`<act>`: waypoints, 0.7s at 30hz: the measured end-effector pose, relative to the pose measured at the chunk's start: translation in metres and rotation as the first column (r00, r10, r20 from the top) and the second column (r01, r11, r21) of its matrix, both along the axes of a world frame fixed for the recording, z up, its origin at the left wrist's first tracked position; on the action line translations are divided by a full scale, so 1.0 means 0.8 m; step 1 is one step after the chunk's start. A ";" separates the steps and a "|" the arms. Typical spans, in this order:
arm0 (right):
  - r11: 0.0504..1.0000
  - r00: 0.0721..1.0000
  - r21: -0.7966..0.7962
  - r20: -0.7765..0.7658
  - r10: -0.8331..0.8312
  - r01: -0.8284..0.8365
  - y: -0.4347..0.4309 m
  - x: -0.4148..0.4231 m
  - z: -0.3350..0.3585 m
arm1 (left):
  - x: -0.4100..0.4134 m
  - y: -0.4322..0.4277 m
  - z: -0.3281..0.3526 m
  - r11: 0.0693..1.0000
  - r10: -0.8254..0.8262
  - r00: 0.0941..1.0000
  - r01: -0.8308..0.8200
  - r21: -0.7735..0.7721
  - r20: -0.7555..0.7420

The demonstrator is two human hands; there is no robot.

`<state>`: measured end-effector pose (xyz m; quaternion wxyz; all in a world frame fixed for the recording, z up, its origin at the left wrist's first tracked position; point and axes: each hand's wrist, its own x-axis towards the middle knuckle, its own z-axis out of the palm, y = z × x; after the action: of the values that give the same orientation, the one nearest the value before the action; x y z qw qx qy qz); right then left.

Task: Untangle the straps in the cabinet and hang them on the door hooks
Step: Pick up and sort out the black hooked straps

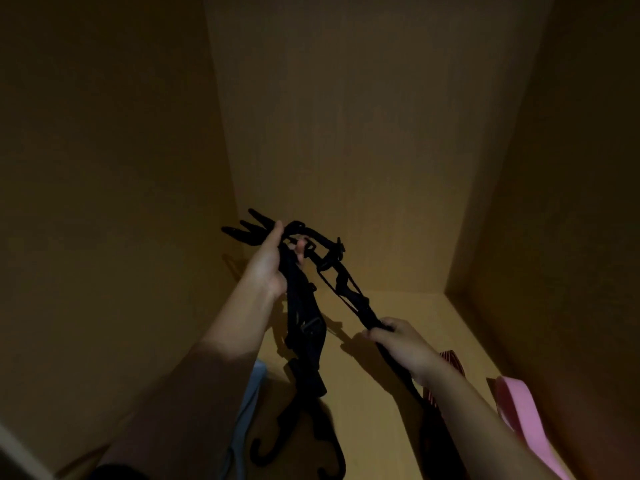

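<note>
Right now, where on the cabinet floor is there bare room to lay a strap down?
Bare floor lies in the back right corner, behind the right hand. The front is crowded: black straps, blue strap, striped strap, pink strap.

pink strap (519, 407): cut by lower edge | striped strap (452, 362): behind right forearm (481, 414)

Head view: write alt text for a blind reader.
In a dim wooden cabinet, the left hand grips a tangle of black straps high while the right hand grips it lower. A pink strap and a red-striped strap lie on the shelf.
</note>
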<state>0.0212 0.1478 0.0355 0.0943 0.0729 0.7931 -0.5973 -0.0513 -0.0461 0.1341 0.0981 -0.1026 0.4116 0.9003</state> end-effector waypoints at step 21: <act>0.991 0.910 -0.053 -0.393 -0.131 0.120 -0.041 0.000 0.023 | 0.016 0.037 -0.002 0.965 -0.257 0.959 0.248 -0.089 -0.120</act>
<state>0.0213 0.1151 0.0542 -0.1052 0.0003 0.7811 -0.6155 -0.0382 -0.0166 0.1329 0.1814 0.0065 0.4595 0.8695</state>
